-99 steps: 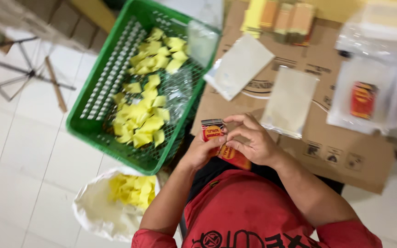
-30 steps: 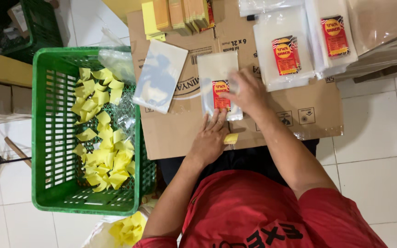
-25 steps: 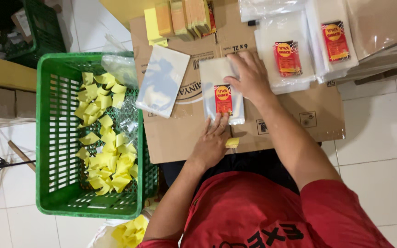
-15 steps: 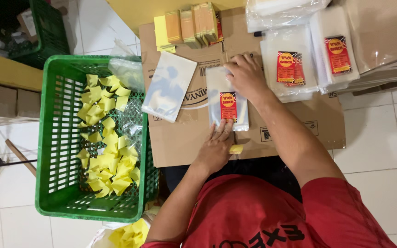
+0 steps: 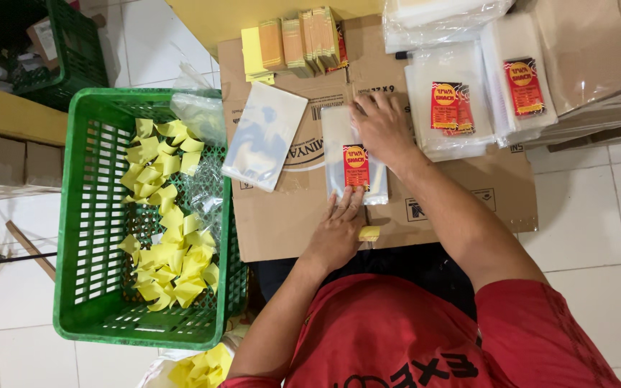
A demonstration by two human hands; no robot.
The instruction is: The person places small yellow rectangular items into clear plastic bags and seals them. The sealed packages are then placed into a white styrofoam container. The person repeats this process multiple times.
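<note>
**Both hands flat on a clear pouch with a red label**

A clear plastic pouch [image 5: 354, 159] bearing a red and yellow label lies flat on a flattened cardboard sheet [image 5: 282, 215], near the middle of the view. The left hand [image 5: 337, 231] comes in from 6 o'clock and presses its fingertips on the pouch's lower edge; its grip is flat and spread, clasping nothing. The right hand [image 5: 380, 128] rests at the pouch's 1 o'clock corner, fingers laid down on the plastic, likewise not closed around anything. A small yellow piece [image 5: 369, 233] sits on the cardboard just beside the left hand, at its 3 o'clock.

At 9 o'clock of the pouch lies an unlabelled clear bag [image 5: 265, 135]. At 3 o'clock lie stacks of labelled pouches [image 5: 448, 108]. At 11 o'clock stands a row of yellow and tan card stacks [image 5: 292, 44]. Farther out at 9 o'clock a green plastic crate [image 5: 88, 215] holds many folded yellow papers [image 5: 170, 237].
</note>
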